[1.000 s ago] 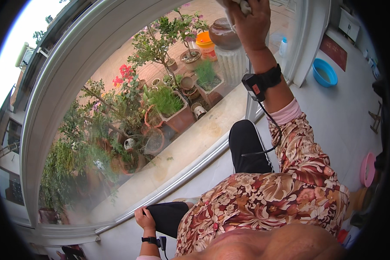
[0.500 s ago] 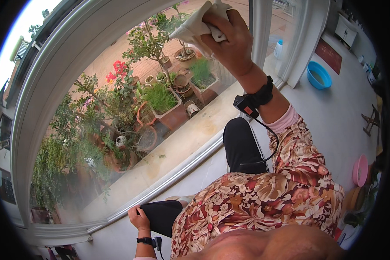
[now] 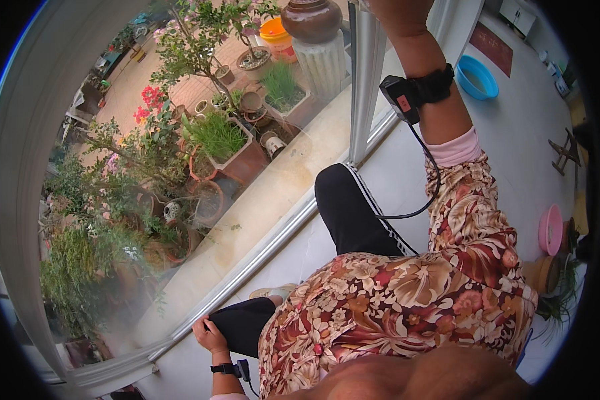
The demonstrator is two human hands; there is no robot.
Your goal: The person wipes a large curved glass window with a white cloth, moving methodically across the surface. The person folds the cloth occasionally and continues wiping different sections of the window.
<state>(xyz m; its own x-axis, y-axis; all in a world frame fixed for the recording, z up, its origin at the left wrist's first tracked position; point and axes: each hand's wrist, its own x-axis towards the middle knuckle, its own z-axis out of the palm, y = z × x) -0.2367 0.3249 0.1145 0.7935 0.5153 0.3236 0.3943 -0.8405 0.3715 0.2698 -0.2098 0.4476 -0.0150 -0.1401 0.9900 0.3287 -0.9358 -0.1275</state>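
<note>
Cloth: can't be made out now, apparently past top edge. Half a sec ago it showed bunched in R hand [image 3: 401,12] over glass, upper ctr. Since then R hand has gone up & out to the top edge, so grip can't be told, nor whether cloth meets the window pane [image 3: 273,207]; contact can't be checked from this view. Pane fills L half of frame, hazy lower L. Whole view has slid too: scene sits further L.

L hand [image 3: 210,337], lower L: as before, laid on L knee [image 3: 243,325], fingers bent; can't tell if it's clamping the black trouser.

Frame upright [image 3: 367,87], upper ctr, just L of R forearm. Orange bucket [image 3: 278,40] & brown jar [image 3: 311,19], covered by hand/cloth 0.5 s ago, back in sight, upper ctr.

Counts: hands 2; black wrist units [image 3: 400,99] 2, one per arm; rect. planters w/ grass [image 3: 245,167] 2, ctr-L & upper ctr; orange bucket 1; jar 1; blue basin [image 3: 477,78] 1, upper R; red mat [image 3: 492,50] 1, above it; pink basin [image 3: 551,230] 1, mid R. Small pots: several, overlapping, no sure count.
</note>
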